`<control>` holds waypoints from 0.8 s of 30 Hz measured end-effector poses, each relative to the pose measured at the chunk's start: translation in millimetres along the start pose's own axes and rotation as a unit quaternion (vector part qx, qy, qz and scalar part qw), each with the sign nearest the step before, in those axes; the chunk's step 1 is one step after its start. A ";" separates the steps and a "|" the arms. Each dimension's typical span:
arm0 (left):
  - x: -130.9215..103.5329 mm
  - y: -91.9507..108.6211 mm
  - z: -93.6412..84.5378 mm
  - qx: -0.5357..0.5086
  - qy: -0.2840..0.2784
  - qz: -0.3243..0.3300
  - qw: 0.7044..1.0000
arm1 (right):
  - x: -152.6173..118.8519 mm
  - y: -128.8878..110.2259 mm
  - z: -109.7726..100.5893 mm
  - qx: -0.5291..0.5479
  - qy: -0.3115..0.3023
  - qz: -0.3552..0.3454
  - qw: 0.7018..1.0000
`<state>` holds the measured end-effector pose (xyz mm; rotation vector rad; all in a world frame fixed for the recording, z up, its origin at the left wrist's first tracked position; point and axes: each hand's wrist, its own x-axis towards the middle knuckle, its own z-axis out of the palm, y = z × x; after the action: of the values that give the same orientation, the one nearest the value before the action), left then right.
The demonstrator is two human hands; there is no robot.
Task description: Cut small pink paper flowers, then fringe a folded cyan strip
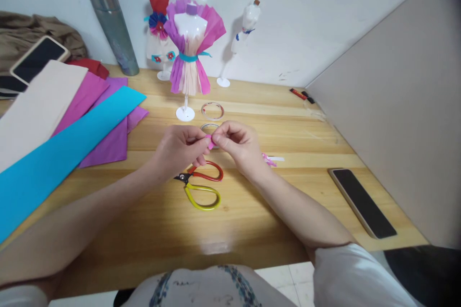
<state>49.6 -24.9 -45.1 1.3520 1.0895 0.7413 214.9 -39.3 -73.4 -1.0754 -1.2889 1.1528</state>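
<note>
Between my two hands is a small piece of pink paper (210, 142), pinched at the fingertips over the middle of the table. My left hand (182, 146) grips its left side and my right hand (236, 144) its right side; the fingers hide part of it. Just below them lie scissors (204, 208) with one red and one yellow handle, their blades partly covered by my left hand. A tape roll (211, 127) shows partly behind my hands, and another tape roll (212, 111) lies farther back. Pink scraps (269, 159) sit right of my right wrist.
Several small mannequins stand along the wall, the nearest in a pink and purple paper dress (190, 72). Folded crepe paper, with a blue strip (72, 148) on top, covers the left side. A flask (113, 29) stands behind it. A phone (363, 204) lies at right.
</note>
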 end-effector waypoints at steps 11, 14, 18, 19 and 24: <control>2.0 -8.8 1.3 -0.039 0.014 0.058 0.997 | 7.2 3.2 2.8 0.130 0.057 0.046 0.989; 1.2 -15.3 2.5 0.040 0.020 0.124 0.991 | 6.4 3.3 3.8 0.137 0.055 0.044 0.988; 2.8 -25.8 -0.4 0.147 0.053 0.201 0.967 | 5.3 3.8 5.1 0.153 0.051 0.049 0.986; 3.5 -27.6 -1.9 0.168 0.061 0.220 0.959 | 5.1 3.5 5.5 0.157 0.051 0.050 0.985; 4.7 -25.9 -8.7 0.234 0.082 0.263 0.932 | 4.6 1.7 7.1 0.167 0.060 0.055 0.983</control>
<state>38.9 -20.4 -70.3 2.0676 1.0822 1.0391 207.5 -34.8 -74.3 -0.9576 -0.9129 1.3121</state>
